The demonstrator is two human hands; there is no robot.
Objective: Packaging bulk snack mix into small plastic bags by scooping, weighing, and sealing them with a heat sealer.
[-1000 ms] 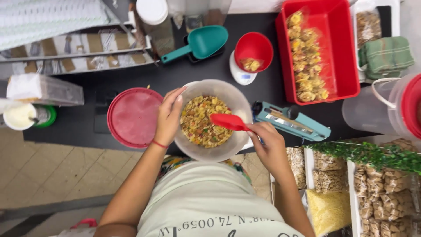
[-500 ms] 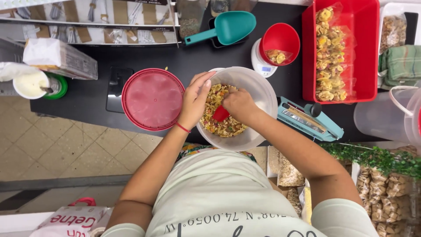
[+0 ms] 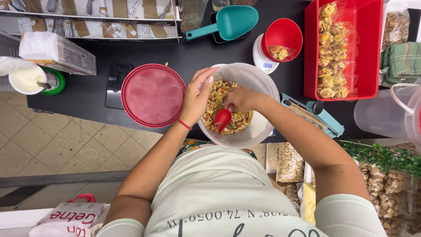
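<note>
A row of clear packets of yellow and orange snack mix (image 3: 330,52) fills the red bin (image 3: 372,48) at the desk's far right. Below, beside the green sprigs, more clear bags of brownish snacks (image 3: 386,193) are stacked (some blurred). A white box with grey print (image 3: 57,52) lies far left. The small white scale's screen (image 3: 267,65) glows pale blue, probably lit.

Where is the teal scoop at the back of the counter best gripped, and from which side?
By its handle, from the person's left. The teal scoop lies with its wide bowl to the right and its slim handle sticking out lower-left, free above the black counter. The bowl is too broad to grip; the handle is narrow, and nothing blocks it.
</note>
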